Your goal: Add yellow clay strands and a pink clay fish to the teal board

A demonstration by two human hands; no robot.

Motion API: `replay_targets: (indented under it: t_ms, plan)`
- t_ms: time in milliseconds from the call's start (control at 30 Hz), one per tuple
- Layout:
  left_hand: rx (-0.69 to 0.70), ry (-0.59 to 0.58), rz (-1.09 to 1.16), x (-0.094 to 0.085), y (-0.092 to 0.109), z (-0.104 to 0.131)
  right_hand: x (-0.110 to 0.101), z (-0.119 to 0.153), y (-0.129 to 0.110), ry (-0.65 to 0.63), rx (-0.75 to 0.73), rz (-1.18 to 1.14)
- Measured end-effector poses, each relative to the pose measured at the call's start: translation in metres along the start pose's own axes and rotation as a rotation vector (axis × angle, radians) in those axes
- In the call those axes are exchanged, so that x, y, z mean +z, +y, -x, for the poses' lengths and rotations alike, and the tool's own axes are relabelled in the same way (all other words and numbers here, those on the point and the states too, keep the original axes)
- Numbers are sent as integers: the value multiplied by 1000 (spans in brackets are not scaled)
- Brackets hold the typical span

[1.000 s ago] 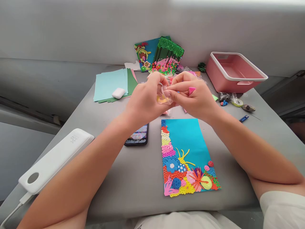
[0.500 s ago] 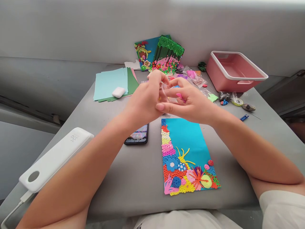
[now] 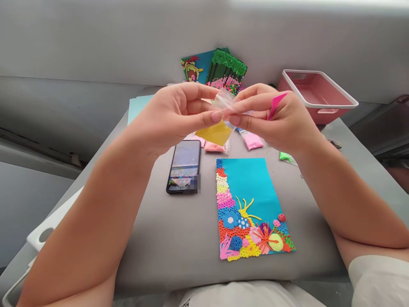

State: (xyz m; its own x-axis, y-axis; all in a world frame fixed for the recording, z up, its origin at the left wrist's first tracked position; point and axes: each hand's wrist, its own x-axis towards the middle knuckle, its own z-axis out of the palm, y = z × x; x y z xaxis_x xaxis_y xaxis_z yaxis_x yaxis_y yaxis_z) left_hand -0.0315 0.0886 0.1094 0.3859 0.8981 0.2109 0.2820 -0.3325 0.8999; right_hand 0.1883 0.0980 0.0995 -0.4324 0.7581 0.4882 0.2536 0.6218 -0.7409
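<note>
Above the table I hold a small clear zip bag (image 3: 215, 134) with a flat yellow mass, likely modelling clay, in it. My left hand (image 3: 177, 113) pinches the bag's left side between thumb and fingers. At the bag's top right, the thumb and fingertips of my right hand (image 3: 275, 119) are closed on the plastic. A bright pink pointed piece (image 3: 277, 104) sticks out between the fingers of that hand. Below lies a blue card (image 3: 251, 179), its left and lower edges covered with colourful clay rings, flowers, balls and strands.
A phone (image 3: 184, 166) lies left of the card. Bags of pink clay (image 3: 252, 140) and green clay (image 3: 285, 157) are behind it. Two decorated cards (image 3: 226, 64) lean on the back wall. A pink bin (image 3: 319, 89) stands at right, a white power bank (image 3: 53, 224) at left.
Both hands have come up and nearer, bringing the yellow bag into clear view. The phone and pink bags are now more visible, while my left hand covers more of the pale blue sheets.
</note>
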Motion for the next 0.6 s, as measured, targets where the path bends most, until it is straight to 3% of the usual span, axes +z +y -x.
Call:
replay_targets:
  t_ms: [233,467,600]
  plan:
    - [167,209,2,16,-11,-5,-2,-6,6,148,30,-104]
    - [167,165,-21,20,-12,-4,-2,-6,8,173,69,-143]
    - [166,236,31,23,-13,-3,3,-6,7,190,83,-120]
